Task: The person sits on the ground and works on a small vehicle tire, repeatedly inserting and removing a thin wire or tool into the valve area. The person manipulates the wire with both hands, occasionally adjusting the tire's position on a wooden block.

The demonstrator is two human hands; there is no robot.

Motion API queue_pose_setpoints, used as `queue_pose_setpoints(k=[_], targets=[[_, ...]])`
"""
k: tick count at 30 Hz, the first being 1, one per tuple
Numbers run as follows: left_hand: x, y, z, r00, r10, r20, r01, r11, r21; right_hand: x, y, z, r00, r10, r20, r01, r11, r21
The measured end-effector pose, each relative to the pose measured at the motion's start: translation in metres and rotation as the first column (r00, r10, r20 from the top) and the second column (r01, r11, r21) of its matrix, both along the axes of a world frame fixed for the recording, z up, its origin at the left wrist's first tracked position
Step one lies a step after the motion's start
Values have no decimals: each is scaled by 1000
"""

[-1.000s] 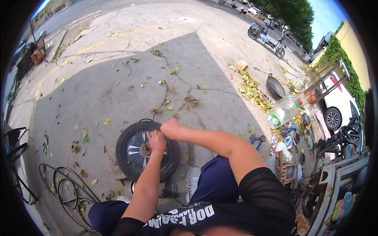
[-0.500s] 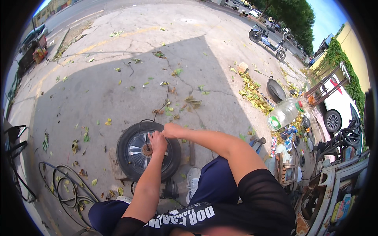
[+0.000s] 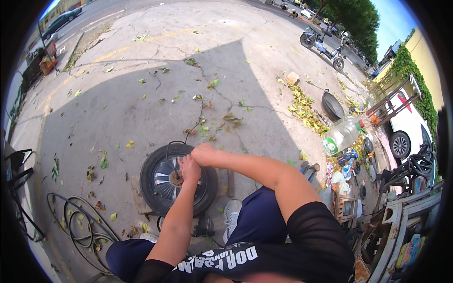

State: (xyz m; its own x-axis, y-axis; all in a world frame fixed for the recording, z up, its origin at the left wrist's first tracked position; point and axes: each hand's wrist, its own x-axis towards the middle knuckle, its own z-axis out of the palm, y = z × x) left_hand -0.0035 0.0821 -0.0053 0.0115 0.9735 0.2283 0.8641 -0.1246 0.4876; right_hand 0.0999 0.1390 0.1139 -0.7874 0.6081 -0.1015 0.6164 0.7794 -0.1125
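Lying at the lower left, one coiled hose (image 3: 78,221) forms several loops on the concrete (image 3: 113,122). To its right, one board (image 3: 137,197) projects from beneath the left edge of one wheel (image 3: 177,179). The wheel, fitted with one black tyre (image 3: 150,197) and one rusty central hub (image 3: 176,178), lies on its side in front of the person. One black cable (image 3: 175,143) arches over its upper edge.

Two hands work at the wheel's upper right. Left hand (image 3: 190,169): fingers bent over the wheel, beside the hub; whether they clamp anything cannot be told. Right hand (image 3: 204,154): curled, positioned at the tyre just beside the left hand; its fingertips are hidden, so its grip cannot be told.

Right of the wheel, one narrow bar (image 3: 230,183) lies on the ground. Two white shoes (image 3: 231,214) are visible, one on each side of the wheel's lower portion. Farther right: one parked scooter (image 3: 323,47), one dark pan (image 3: 332,104), one clear bottle (image 3: 340,136) with one red cap, and one white car (image 3: 406,125).
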Motion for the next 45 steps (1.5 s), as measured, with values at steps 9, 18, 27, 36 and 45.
queue_pose_setpoints(k=[9,18,27,36,45], targets=[[0,2,-4,998,42,-41,-39,997,60,-7,12,-21,950,-311,-22,306,944,-125],[-2,2,2,995,-9,-95,6,1000,-30,1,38,-34,668,-727,161,546,331,-770],[-5,1,2,996,13,-87,-15,1000,-18,32,25,-13,990,140,-5,-140,988,-71],[0,2,4,996,9,-86,-10,1000,-5,27,39,-10,892,431,133,-446,888,111],[-3,1,2,997,3,-75,-3,1000,0,30,32,-15,925,378,37,-380,923,66]])
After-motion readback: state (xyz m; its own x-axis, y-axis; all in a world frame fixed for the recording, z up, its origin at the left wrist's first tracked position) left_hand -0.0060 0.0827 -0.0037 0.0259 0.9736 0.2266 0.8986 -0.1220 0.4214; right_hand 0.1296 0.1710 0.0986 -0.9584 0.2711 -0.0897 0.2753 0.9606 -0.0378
